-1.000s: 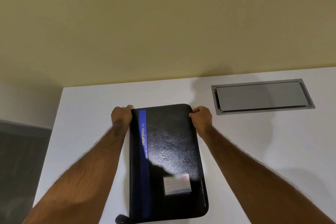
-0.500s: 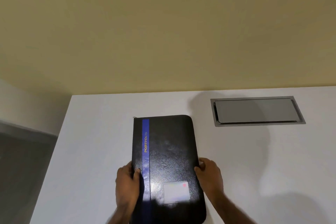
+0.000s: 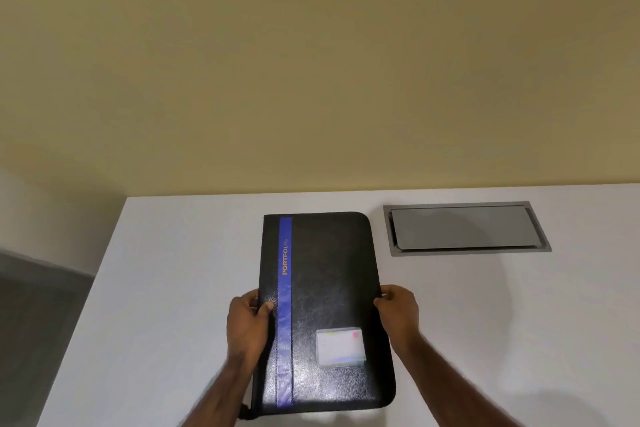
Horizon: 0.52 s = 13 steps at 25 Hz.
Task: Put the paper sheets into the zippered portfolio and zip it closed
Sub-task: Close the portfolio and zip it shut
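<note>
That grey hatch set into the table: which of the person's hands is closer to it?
The right hand. It grips the portfolio's right edge, on the same side as the grey hatch. The left hand holds the opposite edge, with the portfolio between it and the hatch.

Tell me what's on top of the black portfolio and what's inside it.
On the portfolio's cover sits a small pale card near its lower right, and the left hand's thumb rests on its left edge. The cover is closed, so whether any paper sheets are inside cannot be seen.
</note>
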Tool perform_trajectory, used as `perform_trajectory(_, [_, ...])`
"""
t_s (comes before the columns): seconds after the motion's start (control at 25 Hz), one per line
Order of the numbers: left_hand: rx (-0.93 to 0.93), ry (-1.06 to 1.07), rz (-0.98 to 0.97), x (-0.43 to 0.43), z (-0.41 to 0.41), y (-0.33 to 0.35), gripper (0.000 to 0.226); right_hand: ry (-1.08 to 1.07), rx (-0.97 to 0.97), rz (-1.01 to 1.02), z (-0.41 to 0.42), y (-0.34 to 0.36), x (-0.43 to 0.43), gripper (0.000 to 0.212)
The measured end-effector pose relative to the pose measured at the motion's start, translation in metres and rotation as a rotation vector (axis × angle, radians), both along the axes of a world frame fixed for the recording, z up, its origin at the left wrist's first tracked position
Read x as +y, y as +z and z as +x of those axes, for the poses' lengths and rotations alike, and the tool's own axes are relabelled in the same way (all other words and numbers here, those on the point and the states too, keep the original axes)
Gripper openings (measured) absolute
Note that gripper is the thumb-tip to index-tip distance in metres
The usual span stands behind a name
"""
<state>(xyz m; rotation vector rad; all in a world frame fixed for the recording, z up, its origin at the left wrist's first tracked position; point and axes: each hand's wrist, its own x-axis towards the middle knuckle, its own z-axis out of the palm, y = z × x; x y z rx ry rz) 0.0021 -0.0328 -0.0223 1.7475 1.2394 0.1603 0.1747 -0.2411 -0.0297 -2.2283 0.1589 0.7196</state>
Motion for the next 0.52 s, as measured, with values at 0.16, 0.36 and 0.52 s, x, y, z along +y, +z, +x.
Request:
perform_trajectory(0.16, [-0.051,-0.004,0.003,0.0,0.041,0.001,0.02,-0.002,-0.048,-0.011,0.035,0.006,0.001,0.028])
perform_trajectory(0.36, [-0.004,0.022,-0.011,0.003,0.062,-0.014,0.016,0.042,-0.066,-0.037,0.062,0.006,0.009,0.026])
perform_trajectory(0.52, [0.024,0.025,-0.022,0.01,0.071,-0.02,0.015,0.025,-0.054,-0.03,0.073,-0.001,0.015,0.025])
